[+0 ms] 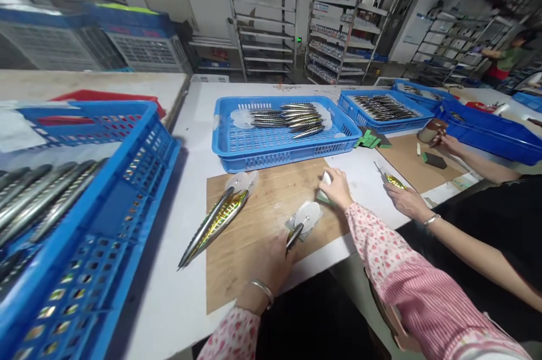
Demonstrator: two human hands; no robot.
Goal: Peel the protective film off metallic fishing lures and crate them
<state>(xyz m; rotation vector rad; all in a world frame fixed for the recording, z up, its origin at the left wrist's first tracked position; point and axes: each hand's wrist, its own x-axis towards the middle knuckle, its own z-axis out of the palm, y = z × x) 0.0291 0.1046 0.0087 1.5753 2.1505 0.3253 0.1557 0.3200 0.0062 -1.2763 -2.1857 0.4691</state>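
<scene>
My left hand (273,258) is closed around a dark fishing lure (295,235); its rounded pale lip (307,214) points away from me over a small clear scrap on the brown board (262,224). Most of that lure is hidden by my fingers. With its fingers closed, my right hand (339,188) grips a small white block (326,178) at the board's far right. Something green (323,197) shows just under the block. Two more lures, one dark (207,224) and one gold-green (226,216), lie side by side to the left, lips facing away.
A blue basket (254,157) holding several lures stands behind the board. Another large blue basket (139,191) of lures is at left. Green-edged blocks (370,139) lie beyond my right hand. At right, a co-worker's hand (404,200) holds a gold lure; their other hand (449,143) holds a brownish object.
</scene>
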